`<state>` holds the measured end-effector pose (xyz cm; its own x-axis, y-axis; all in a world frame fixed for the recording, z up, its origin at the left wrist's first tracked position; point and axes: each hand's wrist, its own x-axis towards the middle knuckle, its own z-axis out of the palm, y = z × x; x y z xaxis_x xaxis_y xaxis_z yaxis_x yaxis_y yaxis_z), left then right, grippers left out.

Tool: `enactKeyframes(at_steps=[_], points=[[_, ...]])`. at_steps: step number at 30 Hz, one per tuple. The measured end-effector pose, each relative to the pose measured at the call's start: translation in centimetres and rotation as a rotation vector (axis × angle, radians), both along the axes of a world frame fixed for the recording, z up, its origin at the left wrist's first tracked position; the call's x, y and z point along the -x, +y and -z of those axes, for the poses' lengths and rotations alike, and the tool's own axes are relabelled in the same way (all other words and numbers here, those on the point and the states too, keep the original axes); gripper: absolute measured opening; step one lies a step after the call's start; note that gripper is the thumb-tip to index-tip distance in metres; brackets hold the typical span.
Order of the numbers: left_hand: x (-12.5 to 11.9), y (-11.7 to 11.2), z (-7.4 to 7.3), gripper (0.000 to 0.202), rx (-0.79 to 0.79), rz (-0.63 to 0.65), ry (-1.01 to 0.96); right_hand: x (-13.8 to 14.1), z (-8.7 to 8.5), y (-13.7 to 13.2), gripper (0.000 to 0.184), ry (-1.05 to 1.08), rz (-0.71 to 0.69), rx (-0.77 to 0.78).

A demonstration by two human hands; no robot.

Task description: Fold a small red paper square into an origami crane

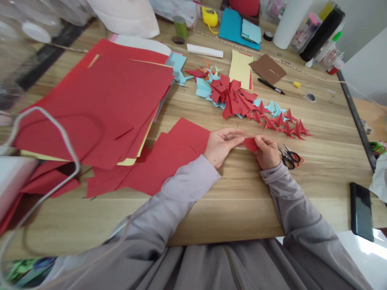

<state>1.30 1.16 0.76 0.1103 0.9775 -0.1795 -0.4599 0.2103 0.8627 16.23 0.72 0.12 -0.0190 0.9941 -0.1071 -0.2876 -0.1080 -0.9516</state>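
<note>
Between my two hands is a small folded piece of red paper [250,143]. My left hand [222,145] pinches its left end between thumb and fingers. On its right end, the thumb and curled fingers of my right hand [267,151] are closed. Scissors [290,157] with black and orange handles lie just right of my right hand. Beyond the hands sits a pile of folded red paper pieces [231,96], with a cluster of small pointed red and light blue paper figures [284,121] to its right. Red paper sheets [169,157] lie beside my left wrist.
A tall stack of large red sheets [99,104] fills the left side, with a white cable [65,133] looping over it. Farther back are yellow paper [239,68], brown paper [267,68], a black pen [271,86] and a yellow tape measure [210,18]. A phone [362,211] rests at the right edge.
</note>
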Motion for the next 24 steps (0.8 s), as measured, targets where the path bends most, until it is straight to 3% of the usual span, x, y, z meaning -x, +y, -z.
enactKeyframes(at_steps=[6,14,24], points=[[0.1,0.1,-0.1,0.042,-0.007,-0.038,0.042,-0.3,0.8,-0.2,0.024,-0.244,-0.030,-0.096],[0.1,0.0,0.0,0.039,-0.024,-0.067,0.149,0.1,-0.6,-0.2,0.029,-0.355,-0.039,-0.110],[0.1,0.0,-0.2,0.036,0.015,-0.006,0.069,-0.4,1.2,-0.2,0.030,-0.198,-0.046,-0.025]])
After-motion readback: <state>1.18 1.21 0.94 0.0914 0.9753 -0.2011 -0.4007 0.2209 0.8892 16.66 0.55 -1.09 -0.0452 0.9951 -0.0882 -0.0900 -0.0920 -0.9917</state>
